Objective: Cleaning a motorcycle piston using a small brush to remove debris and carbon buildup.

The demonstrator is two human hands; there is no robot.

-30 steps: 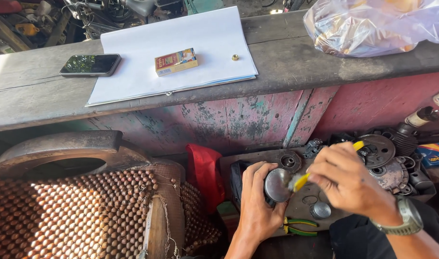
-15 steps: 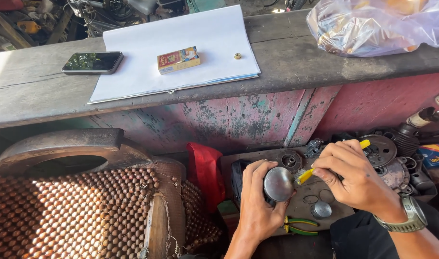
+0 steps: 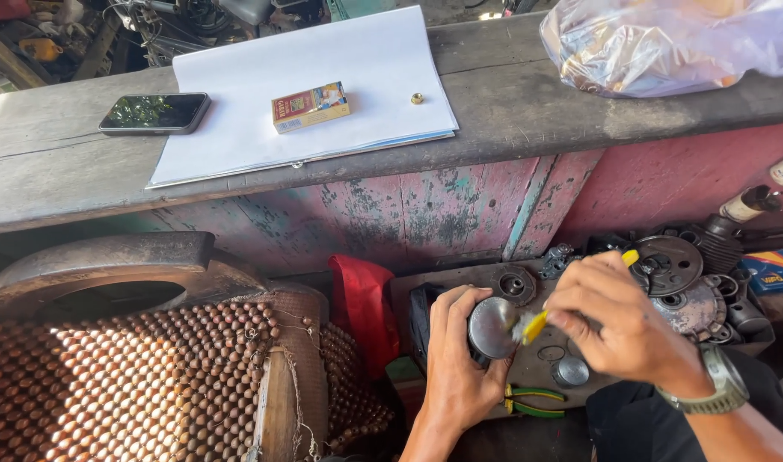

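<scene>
Hands, two, both the person's own. Left hand (image 3: 456,364) is wrapped around one round metal part (image 3: 492,328), fingers curled on its rim, shiny face turned toward the right hand. Right hand (image 3: 618,321), one wristwatch (image 3: 722,389) on its wrist, pinches one yellow-handled brush (image 3: 537,323); the bristle end touches the part's face and the handle tip sticks out past the knuckles. Both sit low right of centre, over a dark tray (image 3: 447,278) of greasy pieces.

Counted around them: one small bearing-like disc (image 3: 513,285), two larger round plates (image 3: 670,265) to the right, one small shiny cap (image 3: 571,371) just below the brush, one pair of pliers with yellow-green grips (image 3: 535,400) near the left wrist, one red cloth (image 3: 361,304) left of the tray, one beaded seat cover (image 3: 126,385) filling the lower left.

Wooden plank shelf (image 3: 66,162) crosses the upper frame, worn grey, its front edge well above the hands. On it: one black phone (image 3: 154,113), one white paper stack (image 3: 323,60) overhanging the front edge slightly, one small red-yellow box (image 3: 310,107) and one tiny brass nut (image 3: 417,98) on the paper, one clear plastic bag (image 3: 665,38) at the right end. Bare plank shows between paper and bag.

Below the plank, a wall (image 3: 460,205) of peeling pink and green paint. Sunlit, cluttered workshop.
</scene>
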